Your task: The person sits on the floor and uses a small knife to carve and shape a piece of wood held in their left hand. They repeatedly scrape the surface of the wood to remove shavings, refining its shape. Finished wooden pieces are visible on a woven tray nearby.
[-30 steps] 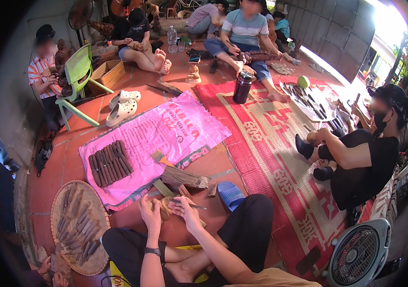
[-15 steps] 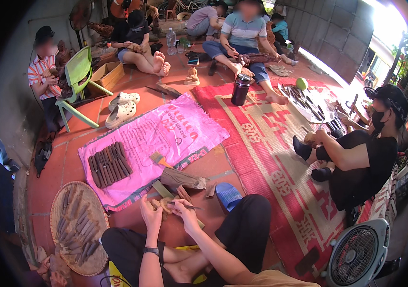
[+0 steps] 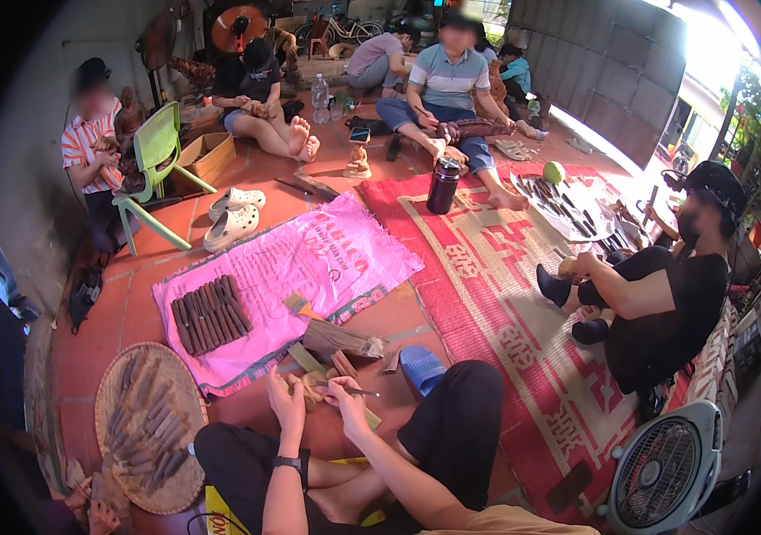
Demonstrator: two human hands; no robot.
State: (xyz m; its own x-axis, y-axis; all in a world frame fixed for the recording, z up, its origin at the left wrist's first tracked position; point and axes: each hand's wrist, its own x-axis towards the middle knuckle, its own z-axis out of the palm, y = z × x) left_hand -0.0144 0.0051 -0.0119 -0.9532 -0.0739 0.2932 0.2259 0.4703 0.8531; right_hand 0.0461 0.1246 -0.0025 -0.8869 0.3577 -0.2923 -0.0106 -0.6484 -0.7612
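Observation:
My left hand (image 3: 287, 403) is closed around a small pale carved wooden piece (image 3: 312, 385), partly hidden by my fingers. My right hand (image 3: 343, 398) grips a thin carving tool (image 3: 365, 392), whose dark end sticks out to the right, and its fingers sit close against the carving. Just beyond the hands lies a rough wood block (image 3: 342, 340), with a flat greenish wooden strip (image 3: 305, 358) beside it. A flat brush (image 3: 302, 306) rests at the near edge of a pink woven sack (image 3: 345, 245).
On the sack lies a row of dark tool handles (image 3: 211, 314). A round woven tray (image 3: 193, 486) of tools stands at left. A blue slipper (image 3: 422, 368) is by my right knee. A fan (image 3: 667, 464) stands at right; co-workers sit around on the red patterned mat (image 3: 523, 357) and tiles.
The view has shifted slightly. My left fingers have closed in more around the carving, while my right hand stays close to it with the tool.

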